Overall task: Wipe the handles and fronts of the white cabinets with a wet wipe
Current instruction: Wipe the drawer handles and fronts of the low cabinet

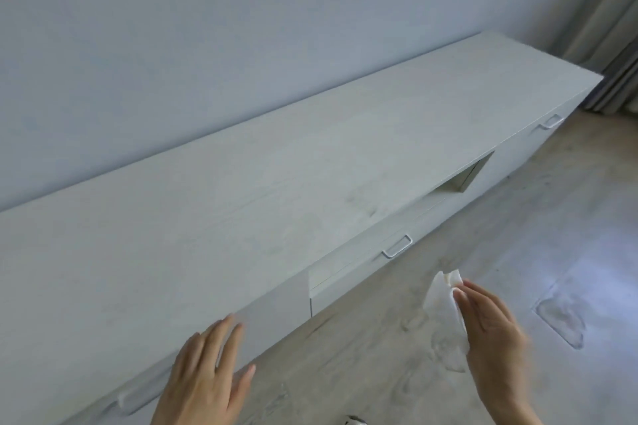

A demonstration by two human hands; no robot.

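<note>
- A pale blue-grey wall [241,45] fills the upper half of the view, behind the long run of furniture.
- The white cabinets [276,190] form one low unit along the foot of that wall, running from the lower left to the upper right. Its top has a faint wood grain.
- A grey wood-look floor [518,252] spreads along the front edge of the unit and out to the right.
- A grey curtain [614,28] hangs at the unit's far right end.
- An open niche [461,179] is cut in under the top, toward the far end of the front edge.
- The left hand [203,376] is over the near stretch of the front edge, fingers straight and slightly spread, its grip wide and holding nothing. Whether it touches the surface cannot be told.
- The right hand [493,331] is out over the floor, apart from the cabinet fronts, and somewhat blurred. Its grip holds the wet wipe at the fingertips.
- The wet wipe [442,300] is white and crumpled, rising just past the fingertips and hanging down beside the palm. It is in the air, near the middle handle and not touching it.
- The middle handle [397,246] is a thin white loop on the front, just below the top.
- The far handle [551,121] is the same kind, near the curtain end.
- The near handle [133,397] shows blurred, left of the left hand.
</note>
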